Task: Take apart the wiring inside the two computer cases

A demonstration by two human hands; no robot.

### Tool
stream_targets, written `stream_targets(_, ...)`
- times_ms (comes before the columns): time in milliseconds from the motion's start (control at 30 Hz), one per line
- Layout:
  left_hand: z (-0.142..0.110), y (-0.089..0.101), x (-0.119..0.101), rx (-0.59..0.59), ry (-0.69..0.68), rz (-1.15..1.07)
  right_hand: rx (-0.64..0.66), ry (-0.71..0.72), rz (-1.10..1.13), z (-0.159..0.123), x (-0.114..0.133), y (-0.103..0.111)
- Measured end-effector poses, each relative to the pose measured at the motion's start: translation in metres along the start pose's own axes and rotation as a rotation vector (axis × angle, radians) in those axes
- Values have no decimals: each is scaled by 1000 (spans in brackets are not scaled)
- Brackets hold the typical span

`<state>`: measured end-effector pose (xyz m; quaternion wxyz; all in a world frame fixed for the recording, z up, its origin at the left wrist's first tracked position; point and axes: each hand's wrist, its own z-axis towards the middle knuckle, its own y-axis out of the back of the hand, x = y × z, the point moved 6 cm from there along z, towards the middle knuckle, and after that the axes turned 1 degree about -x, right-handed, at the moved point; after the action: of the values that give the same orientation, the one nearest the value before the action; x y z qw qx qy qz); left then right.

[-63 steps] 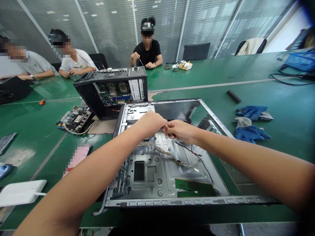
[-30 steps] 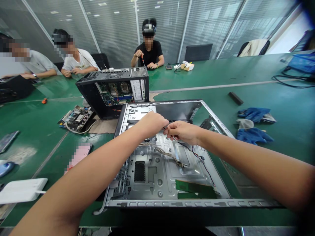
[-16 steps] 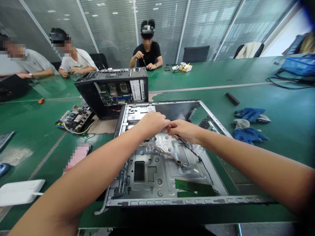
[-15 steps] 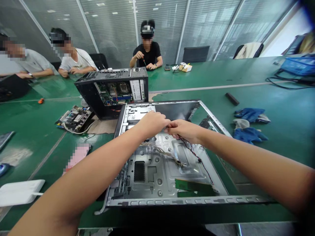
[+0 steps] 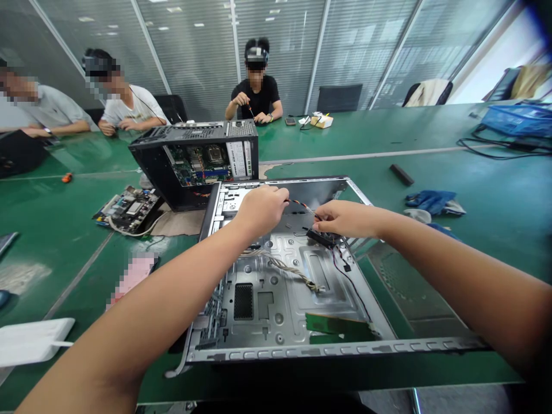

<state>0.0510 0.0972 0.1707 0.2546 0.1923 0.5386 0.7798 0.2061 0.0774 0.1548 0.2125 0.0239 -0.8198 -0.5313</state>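
An open computer case (image 5: 254, 352) lies on its side in front of me, bare metal floor showing. Over its far part, my left hand (image 5: 266, 206) is closed on one end of a thin multicoloured cable (image 5: 298, 202). The cable stretches across to my right hand (image 5: 334, 218), whose fingers pinch it. Below the right hand hangs a black connector (image 5: 319, 238), with dark wires running down the case's right side. A bundle of beige twisted wires (image 5: 291, 267) rests on the case floor. Green memory sticks (image 5: 338, 325) lie near the front edge.
Behind stands a second computer tower (image 5: 194, 155) with its motherboard exposed. A loose circuit board (image 5: 129, 208) is at its left. Blue gloves (image 5: 431, 201) and a black bar (image 5: 401, 175) lie to the right, a white adapter (image 5: 37, 340) at left. Several people sit across the table.
My hands have drawn apart, the right moving right and slightly up, so the cable between them shows. The black connector has come into view below the right hand.
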Motion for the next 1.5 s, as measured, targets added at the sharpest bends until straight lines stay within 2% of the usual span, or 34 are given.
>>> stream_targets(100,-1,2,4,-32,55,-59,-17,-79,-254,-3,-6,10)
stream_targets(200,-3,5,5,-72,76,-85,-23,-170,-378,-6,-16,22)
stream_targets(300,-4,8,4,-82,89,-83,-108,-151,-314,-3,-18,40)
stream_targets(467,-4,8,5,-56,125,-76,-182,-77,-46,11,-15,55)
stream_targets(567,-4,6,6,-37,131,-80,-236,-60,-74,23,-11,59)
stream_targets(733,-3,2,10,12,156,-56,-275,-35,-352,45,-4,58)
stream_targets(900,-4,3,14,-17,201,-53,-175,-94,-493,65,-11,45)
stream_targets(1067,-5,3,14,-18,190,-80,-106,-215,-492,79,-27,32)
stream_targets(1167,-5,0,14,9,183,-88,-75,-182,-501,85,-28,24)
stream_targets(1300,-4,-2,14,27,171,-90,-61,-112,-487,86,-17,19)
stream_targets(1400,-4,-3,14,38,164,-94,-92,-81,-429,82,-4,22)
stream_targets(1500,-4,-3,14,47,158,-95,-193,-124,-387,77,3,34)
